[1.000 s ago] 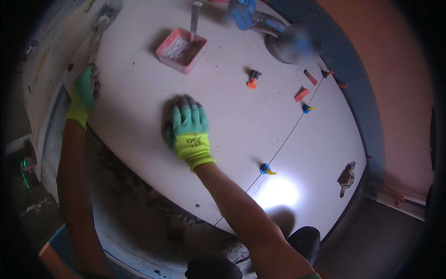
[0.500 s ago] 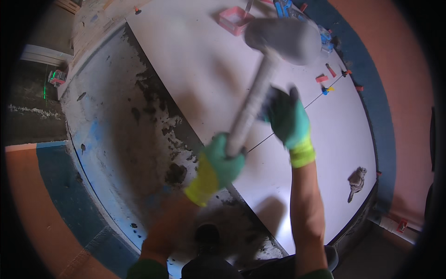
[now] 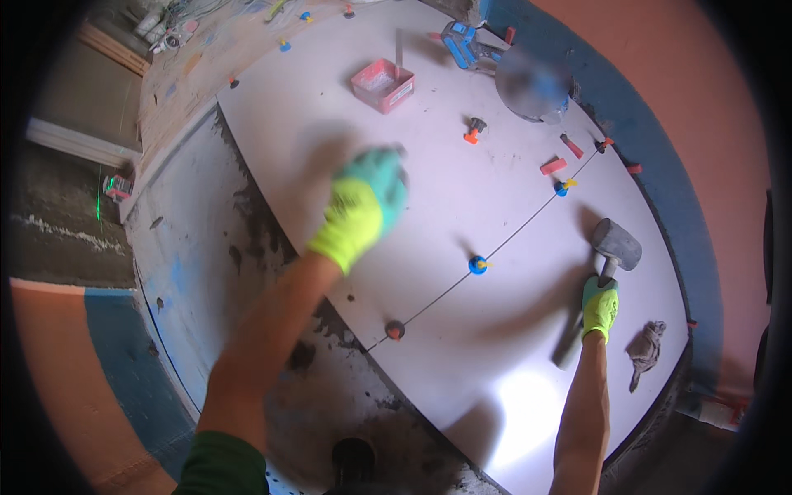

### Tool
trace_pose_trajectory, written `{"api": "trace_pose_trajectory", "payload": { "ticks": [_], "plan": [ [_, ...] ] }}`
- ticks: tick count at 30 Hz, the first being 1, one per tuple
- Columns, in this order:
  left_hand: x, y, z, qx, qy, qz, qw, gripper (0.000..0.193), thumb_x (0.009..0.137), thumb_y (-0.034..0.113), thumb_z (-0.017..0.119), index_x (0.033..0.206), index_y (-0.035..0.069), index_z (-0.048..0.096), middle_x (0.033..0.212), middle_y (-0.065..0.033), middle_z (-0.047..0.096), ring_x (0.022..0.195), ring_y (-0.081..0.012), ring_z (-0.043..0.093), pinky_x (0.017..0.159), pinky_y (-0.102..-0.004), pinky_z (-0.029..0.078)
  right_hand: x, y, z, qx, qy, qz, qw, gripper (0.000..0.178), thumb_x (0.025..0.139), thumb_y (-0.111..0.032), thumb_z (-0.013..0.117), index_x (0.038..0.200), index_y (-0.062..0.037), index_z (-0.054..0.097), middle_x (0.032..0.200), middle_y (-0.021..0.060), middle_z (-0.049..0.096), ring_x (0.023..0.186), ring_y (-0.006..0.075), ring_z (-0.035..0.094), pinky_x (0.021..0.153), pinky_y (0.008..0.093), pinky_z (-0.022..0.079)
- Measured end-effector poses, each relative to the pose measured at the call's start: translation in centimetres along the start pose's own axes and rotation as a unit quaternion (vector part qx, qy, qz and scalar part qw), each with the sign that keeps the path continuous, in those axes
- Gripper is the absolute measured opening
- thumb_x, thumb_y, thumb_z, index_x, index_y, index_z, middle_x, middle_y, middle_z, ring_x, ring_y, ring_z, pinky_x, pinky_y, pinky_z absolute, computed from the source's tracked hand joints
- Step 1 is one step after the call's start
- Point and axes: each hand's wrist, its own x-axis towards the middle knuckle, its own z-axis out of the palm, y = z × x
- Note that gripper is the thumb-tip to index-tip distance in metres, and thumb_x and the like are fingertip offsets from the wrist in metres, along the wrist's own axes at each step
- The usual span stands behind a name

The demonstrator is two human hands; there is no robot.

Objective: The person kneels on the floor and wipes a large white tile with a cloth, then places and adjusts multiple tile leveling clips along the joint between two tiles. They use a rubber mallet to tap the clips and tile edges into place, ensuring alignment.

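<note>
My right hand point(image 3: 601, 307), in a green and yellow work glove, is closed around the handle of a rubber mallet point(image 3: 617, 244) over the right side of the large pale tiles point(image 3: 429, 206). The mallet's grey head points away from me, and its handle end reaches back past my hand. My left hand point(image 3: 370, 194), gloved alike, hangs over the tile on the left. Its fingers are blurred and partly hidden behind the back of the hand. Along the tile joint stand a blue levelling clip point(image 3: 478, 265), another blue and yellow clip point(image 3: 563, 188) and a dark one point(image 3: 394, 330).
A red tray point(image 3: 384, 86) and a blue power tool point(image 3: 464, 45) lie on the tile's far part, beside a round, blurred item point(image 3: 535, 82). A crumpled rag point(image 3: 646, 351) lies at the right. Bare, stained floor point(image 3: 206, 289) borders the tiles on the left.
The mallet has passed from my left hand to my right and moved down to the right. My left hand has let go and moved up and left. The view has shifted.
</note>
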Motion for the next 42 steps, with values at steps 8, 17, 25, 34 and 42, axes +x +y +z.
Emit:
{"api": "trace_pose_trajectory", "payload": {
  "ticks": [8,17,25,34,42],
  "plan": [
    [13.8,-10.3,5.5,0.287,-0.192,0.032,0.938,0.018,0.084,0.020,0.062,0.099,0.014,0.069,0.108,-0.0117,0.069,0.112,-0.0348,0.062,0.098,-0.0487,0.046,0.4,0.4,1.8,0.018,0.028,-0.027,0.999,0.031,0.099,-0.031,0.056,0.099,0.0002,0.055,0.091,0.0286,0.064,0.086,0.0517,0.061,0.074,0.0568,0.047],
    [11.1,-2.8,1.7,0.121,-0.419,-0.197,0.878,0.028,0.084,0.016,0.060,0.109,0.008,0.071,0.103,-0.0215,0.073,0.091,-0.0405,0.070,0.081,-0.0500,0.056,0.5,-0.6,1.1,0.032,-0.028,0.051,0.998,0.026,0.098,-0.025,0.058,0.097,-0.0001,0.054,0.089,0.0256,0.062,0.081,0.0482,0.060,0.071,0.0548,0.046],
    [8.0,-1.7,6.5,0.221,-0.431,-0.139,0.864,0.022,0.085,0.017,0.061,0.102,0.007,0.071,0.093,-0.0222,0.073,0.084,-0.0402,0.072,0.076,-0.0485,0.057,0.5,-1.2,0.2,0.089,-0.048,0.068,0.993,0.024,0.097,-0.024,0.059,0.098,-0.0002,0.054,0.088,0.0249,0.062,0.081,0.0474,0.060,0.072,0.0540,0.046],
    [7.3,-2.3,1.8,-0.022,-0.337,-0.275,0.900,0.012,0.084,0.009,0.058,0.087,0.002,0.067,0.080,-0.0190,0.069,0.070,-0.0367,0.065,0.064,-0.0444,0.053,0.5,-1.6,-0.2,0.077,-0.060,0.076,0.992,0.025,0.096,-0.024,0.060,0.100,-0.0004,0.053,0.092,0.0240,0.062,0.083,0.0470,0.061,0.073,0.0542,0.047],
    [8.6,-1.3,-0.7,-0.100,-0.277,-0.325,0.899,0.011,0.084,0.004,0.058,0.085,0.000,0.068,0.071,-0.0118,0.063,0.064,-0.0179,0.060,0.060,-0.0363,0.049,0.6,-1.5,-0.3,0.075,-0.084,0.094,0.989,0.025,0.096,-0.025,0.060,0.100,-0.0015,0.054,0.093,0.0236,0.062,0.084,0.0463,0.062,0.072,0.0542,0.048]
  ]
}}
